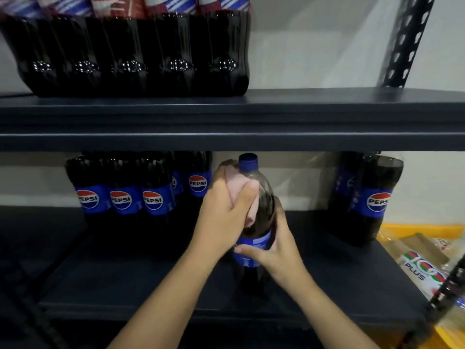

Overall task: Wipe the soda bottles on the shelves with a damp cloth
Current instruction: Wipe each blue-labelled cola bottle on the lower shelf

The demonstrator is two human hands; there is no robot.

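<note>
Held bottle: a Pepsi bottle (261, 222) with a blue cap stands on the lower shelf (151, 285), centre of the frame, forward of the others.
Left hand: the left hand (224, 210) curls round a pink cloth (241, 195) and presses it on the bottle's shoulder, just under the cap.
Right hand: the right hand (279, 248) grips the bottle at its blue label, thumb across the front.
Other bottles: a row of Pepsi bottles (136, 197) at middle left; two more (364, 200) at middle right.
Upper shelf: dark bottles (130, 54) in a row, upper left of the frame.
Lower right: yellow 100 Plus packaging (425, 268) beside the shelf.
</note>
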